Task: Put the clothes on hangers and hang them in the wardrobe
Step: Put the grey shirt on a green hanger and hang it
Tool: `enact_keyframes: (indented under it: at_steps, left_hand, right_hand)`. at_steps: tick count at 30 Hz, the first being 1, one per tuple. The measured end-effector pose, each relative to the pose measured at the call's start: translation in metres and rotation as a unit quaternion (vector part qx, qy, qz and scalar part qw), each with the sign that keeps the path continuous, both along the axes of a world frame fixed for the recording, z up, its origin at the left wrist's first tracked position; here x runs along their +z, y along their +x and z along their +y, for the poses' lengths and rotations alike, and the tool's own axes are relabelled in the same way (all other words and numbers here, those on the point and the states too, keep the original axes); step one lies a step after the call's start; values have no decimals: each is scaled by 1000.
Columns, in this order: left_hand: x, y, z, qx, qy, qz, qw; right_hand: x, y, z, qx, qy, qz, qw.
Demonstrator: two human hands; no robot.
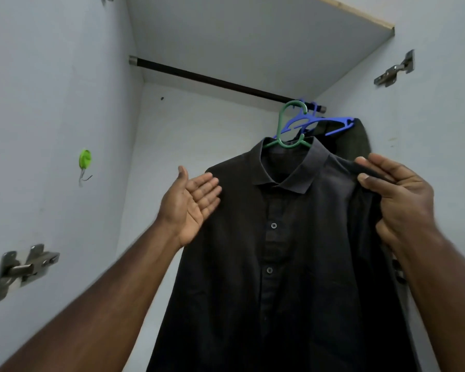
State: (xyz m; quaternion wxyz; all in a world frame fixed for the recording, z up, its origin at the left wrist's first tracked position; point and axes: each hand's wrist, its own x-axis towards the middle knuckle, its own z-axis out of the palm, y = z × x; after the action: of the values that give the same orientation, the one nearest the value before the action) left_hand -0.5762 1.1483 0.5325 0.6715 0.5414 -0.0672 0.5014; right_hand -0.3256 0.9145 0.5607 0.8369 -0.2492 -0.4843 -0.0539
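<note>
Pale grey wardrobe panels (51, 103) enclose the scene, viewed from below, with a flat shelf board (253, 36) overhead.

Left hand (191, 202): palm up, fingers straight and together, holding nothing. Its fingertips (212, 186) lie at the left shoulder edge of the dark button-front collared shirt (274, 264); actual contact cannot be confirmed.

Right hand (397, 189): fingers curled, thumb and fingers pinching a fold of fabric at the opposite shoulder of the same shirt.

The shirt hangs front-facing between both hands, collar up, placket buttoned. It sits on a green plastic hanger (287, 130), whose arms emerge from the collar and whose hook rises toward the dark horizontal clothes rail (212, 80). Whether the hook rests on the rail cannot be told.

Behind the green hook, blue plastic hangers (328, 124) hang near the right end of the rail, one carrying a dark olive garment (360, 140) against the right panel.

Metal door hinges are mounted on the side panels: one at lower left (24, 269), one at upper right (395, 69). A green adhesive wall hook (85, 159) is fixed to the left panel.
</note>
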Motion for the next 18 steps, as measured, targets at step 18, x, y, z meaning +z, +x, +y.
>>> enact_keyframes:
  at_steps: [18]
  left_hand:
    - [64, 129, 144, 8, 61, 9, 998]
  right_hand:
    - [56, 76, 166, -36, 36, -12, 999]
